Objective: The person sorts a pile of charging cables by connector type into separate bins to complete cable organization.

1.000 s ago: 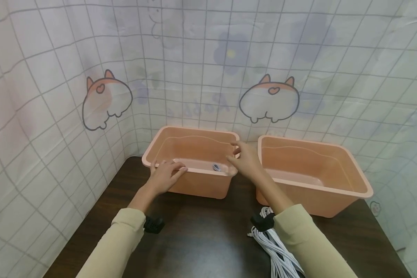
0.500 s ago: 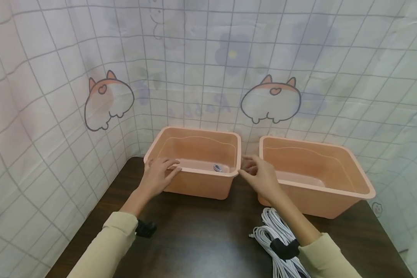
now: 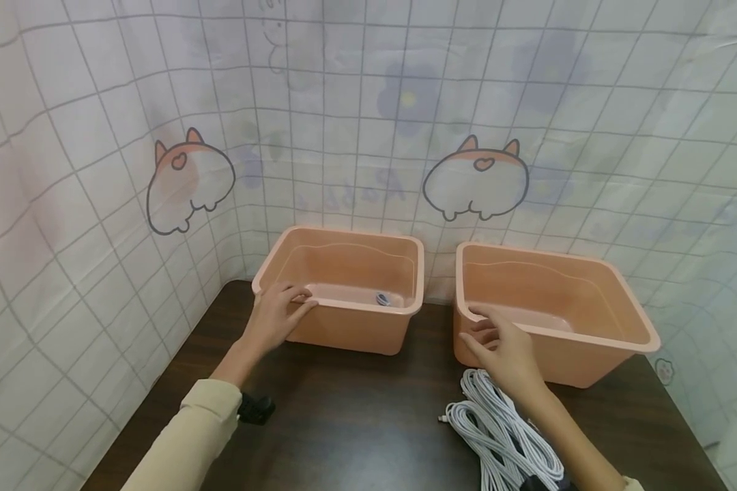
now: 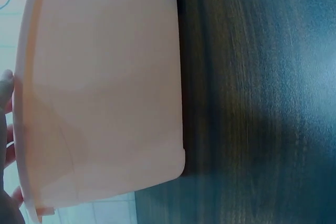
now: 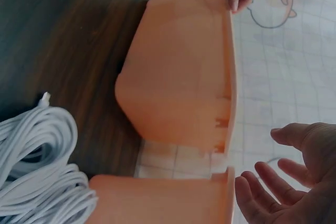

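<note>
My left hand (image 3: 276, 310) rests at the front rim of the left peach plastic bin (image 3: 350, 331), thumb and fingers relaxed along it. The left wrist view shows its fingers at the top side of the bin's rim. A small coiled cable (image 3: 382, 299) with white and dark parts lies on that bin's floor. My right hand (image 3: 506, 351) hovers in front of the right peach bin (image 3: 565, 354), fingers loosely bent and apart from the thumb, nothing between them. Below it lies a bundle of white cable (image 3: 497, 429), a small connector at its left end.
A dark wood-grain table (image 3: 338, 416) carries both bins, a narrow gap between them. A white grid-patterned cloth (image 3: 356, 123) with printed corgis hangs behind and at the sides. Inside the right bin only its bare floor (image 3: 528, 317) shows.
My right hand has moved from over the left bin's right end, down and right, to the front of the right bin. My left hand has shifted slightly left along the rim.
</note>
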Demonstrator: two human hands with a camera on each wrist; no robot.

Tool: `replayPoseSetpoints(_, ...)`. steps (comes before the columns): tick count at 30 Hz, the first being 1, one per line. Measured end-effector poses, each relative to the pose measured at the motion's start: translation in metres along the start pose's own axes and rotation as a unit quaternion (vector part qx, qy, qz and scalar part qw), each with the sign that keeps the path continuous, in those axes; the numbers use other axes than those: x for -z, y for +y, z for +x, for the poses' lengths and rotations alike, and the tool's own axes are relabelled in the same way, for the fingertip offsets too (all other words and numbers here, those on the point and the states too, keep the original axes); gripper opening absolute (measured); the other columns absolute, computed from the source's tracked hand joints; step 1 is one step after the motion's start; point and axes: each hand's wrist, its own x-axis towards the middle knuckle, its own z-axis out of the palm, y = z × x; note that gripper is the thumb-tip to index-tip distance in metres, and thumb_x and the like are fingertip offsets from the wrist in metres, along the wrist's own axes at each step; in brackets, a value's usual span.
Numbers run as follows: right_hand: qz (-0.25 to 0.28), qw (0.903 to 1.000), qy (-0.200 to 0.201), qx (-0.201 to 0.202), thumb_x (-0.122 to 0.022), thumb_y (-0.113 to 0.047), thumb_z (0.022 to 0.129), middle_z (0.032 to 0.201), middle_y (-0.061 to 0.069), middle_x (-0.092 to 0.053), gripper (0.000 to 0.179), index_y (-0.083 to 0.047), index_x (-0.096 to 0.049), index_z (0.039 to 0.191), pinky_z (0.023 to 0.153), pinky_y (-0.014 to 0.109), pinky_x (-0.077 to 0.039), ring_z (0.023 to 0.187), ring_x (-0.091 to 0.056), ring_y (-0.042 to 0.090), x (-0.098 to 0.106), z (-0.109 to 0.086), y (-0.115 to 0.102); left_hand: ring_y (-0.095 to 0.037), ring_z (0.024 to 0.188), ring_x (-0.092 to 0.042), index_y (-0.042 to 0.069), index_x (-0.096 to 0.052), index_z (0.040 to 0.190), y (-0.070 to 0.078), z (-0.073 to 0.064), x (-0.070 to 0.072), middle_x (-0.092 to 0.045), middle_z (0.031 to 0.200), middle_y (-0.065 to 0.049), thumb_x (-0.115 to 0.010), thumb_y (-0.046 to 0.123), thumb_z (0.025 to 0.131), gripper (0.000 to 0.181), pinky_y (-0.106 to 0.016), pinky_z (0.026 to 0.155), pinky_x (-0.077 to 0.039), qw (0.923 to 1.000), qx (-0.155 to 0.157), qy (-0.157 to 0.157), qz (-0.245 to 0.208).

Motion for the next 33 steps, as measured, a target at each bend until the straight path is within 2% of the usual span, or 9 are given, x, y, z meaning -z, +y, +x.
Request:
replayPoseSetpoints(4,-0.01,0.9999,0.013,-0.001,-0.081,-0.007,0.093,0.101,0.014,-0.075,0.046,-0.001,-0.066,0.136,0.072,0.026,-0.059,0.086,-0.073,0.027,0.008,-0.012,0.01,-0.037,0.106,-0.065,0.003,-0.079,0.104,0.0,0.0,-0.001,-0.072,0.102,-0.013,-0.078,0.021,0.096,0.019,-0.068,0.103,-0.041,0.9999,0.011,0.007,-0.005)
replayPoseSetpoints(7,-0.022,0.9994,0.026,0.006,-0.082,-0.007,0.092,0.099,0.013,-0.075,0.044,0.0,-0.067,0.134,0.069,0.023,-0.058,0.082,-0.073,0.026,0.013,-0.021,0.019,-0.036,0.101,-0.067,0.004,-0.08,0.101,0.0,0.001,-0.002,-0.073,0.099,-0.013,-0.079,0.021,0.096,0.018,-0.066,0.099,-0.043,0.9995,0.019,0.018,-0.014)
replayPoseSetpoints(13,-0.048,0.9974,0.049,0.021,-0.084,-0.004,0.089,0.096,0.008,-0.075,0.045,-0.001,-0.069,0.131,0.066,0.025,-0.059,0.076,-0.072,0.017,0.019,-0.041,0.041,-0.036,0.094,-0.074,0.002,-0.082,0.099,0.003,0.004,-0.003,-0.074,0.099,-0.016,-0.08,0.017,0.095,0.015,-0.059,0.092,-0.051,0.9974,0.042,0.039,-0.044)
replayPoseSetpoints(22,-0.065,0.9962,0.058,0.0,-0.084,-0.001,0.087,0.094,0.009,-0.076,0.044,-0.002,-0.07,0.129,0.062,0.018,-0.055,0.071,-0.068,0.002,0.026,-0.066,0.069,-0.035,0.092,-0.077,0.004,-0.082,0.097,0.006,0.005,-0.003,-0.077,0.104,-0.016,-0.082,0.019,0.093,0.015,-0.071,0.108,-0.037,0.9955,0.078,0.043,-0.031)
replayPoseSetpoints(28,-0.087,0.9946,0.055,-0.012,-0.085,0.0,0.086,0.09,0.005,-0.074,0.042,0.001,-0.07,0.125,0.06,0.02,-0.054,0.07,-0.061,-0.005,0.026,-0.08,0.087,-0.035,0.095,-0.076,0.004,-0.081,0.096,0.007,0.006,-0.005,-0.076,0.103,-0.016,-0.083,0.019,0.093,0.016,-0.069,0.108,-0.038,0.995,0.086,0.043,-0.027)
replayPoseSetpoints(33,-0.105,0.9931,0.04,-0.034,-0.085,-0.002,0.086,0.089,0.003,-0.074,0.041,0.0,-0.07,0.124,0.062,0.021,-0.055,0.07,-0.062,-0.004,0.026,-0.091,0.105,-0.037,0.099,-0.072,0.004,-0.081,0.094,0.007,0.007,-0.008,-0.074,0.1,-0.016,-0.082,0.018,0.093,0.015,-0.065,0.106,-0.041,0.9945,0.089,0.043,-0.032)
